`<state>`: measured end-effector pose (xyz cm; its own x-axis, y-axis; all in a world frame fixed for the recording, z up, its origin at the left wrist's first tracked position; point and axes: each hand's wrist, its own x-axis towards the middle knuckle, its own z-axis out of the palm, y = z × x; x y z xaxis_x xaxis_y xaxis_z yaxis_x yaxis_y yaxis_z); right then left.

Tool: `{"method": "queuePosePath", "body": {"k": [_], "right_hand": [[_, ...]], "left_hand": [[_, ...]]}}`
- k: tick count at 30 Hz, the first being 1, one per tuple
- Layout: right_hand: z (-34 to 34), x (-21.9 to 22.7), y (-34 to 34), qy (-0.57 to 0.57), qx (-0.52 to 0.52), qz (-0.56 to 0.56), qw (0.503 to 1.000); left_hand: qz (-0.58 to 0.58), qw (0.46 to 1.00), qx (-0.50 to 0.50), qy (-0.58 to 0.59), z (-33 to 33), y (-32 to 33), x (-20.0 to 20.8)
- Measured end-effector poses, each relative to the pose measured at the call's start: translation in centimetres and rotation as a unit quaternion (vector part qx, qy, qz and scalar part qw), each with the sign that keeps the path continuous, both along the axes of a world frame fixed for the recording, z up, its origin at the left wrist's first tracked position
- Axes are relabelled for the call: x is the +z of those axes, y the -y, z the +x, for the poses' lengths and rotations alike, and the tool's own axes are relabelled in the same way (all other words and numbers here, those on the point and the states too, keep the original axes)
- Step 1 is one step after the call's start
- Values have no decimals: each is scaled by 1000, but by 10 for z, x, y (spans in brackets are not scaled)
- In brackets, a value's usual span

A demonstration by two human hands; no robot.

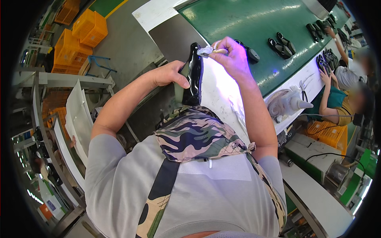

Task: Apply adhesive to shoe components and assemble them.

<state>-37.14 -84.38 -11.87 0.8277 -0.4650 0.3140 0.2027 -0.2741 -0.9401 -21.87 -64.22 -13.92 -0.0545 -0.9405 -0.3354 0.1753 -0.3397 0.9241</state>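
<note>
A glossy black shoe (195, 77) with a grey insole or lining side hangs upright in front of my camouflage apron. My left hand (171, 74) is wrapped round its side, thumb across the shoe. With fingers pinched, my right hand (230, 55) holds a crumpled whitish cloth (205, 50) against the upper end of the shoe. How far the cloth reaches between the fingers is hidden. Just beyond my right hand, another dark shoe (251, 54) lies on the green conveyor belt (238, 20), partly covered by the hand.
A pair of black shoes (281, 45) lies farther along the belt, with several more beyond. A white squeeze bottle (298, 104) stands on the white ledge at right. Two people (345, 103) work at the far right. Orange crates (73, 49) are stacked at left.
</note>
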Motion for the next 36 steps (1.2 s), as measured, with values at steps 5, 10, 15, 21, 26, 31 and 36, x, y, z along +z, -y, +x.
{"method": "queuePosePath", "body": {"k": [5, 10, 15, 21, 26, 31, 36], "right_hand": [[0, -7, -12, -26, 51, 36, 998], [-2, -20, -17, -99, 116, 126, 980], [-1, -17, -22, -117, 156, 144, 970], [-5, -14, -30, -109, 132, 68, 983], [-9, -13, -38, -53, 142, 69, 986], [-15, -12, -39, -36, 161, 43, 985], [-19, -15, -40, -41, 184, 40, 981]], "left_hand": [[54, 983, 80, -154, 4, -11, -10], [28, 968, 158, -194, 9, -19, -19], [34, 953, 211, -213, 9, -28, -27], [26, 932, 227, -281, 0, -38, -40], [71, 892, 250, -369, -10, -47, -47], [92, 852, 320, -404, -23, -54, -50], [64, 845, 322, -423, -25, -67, -69]]}}
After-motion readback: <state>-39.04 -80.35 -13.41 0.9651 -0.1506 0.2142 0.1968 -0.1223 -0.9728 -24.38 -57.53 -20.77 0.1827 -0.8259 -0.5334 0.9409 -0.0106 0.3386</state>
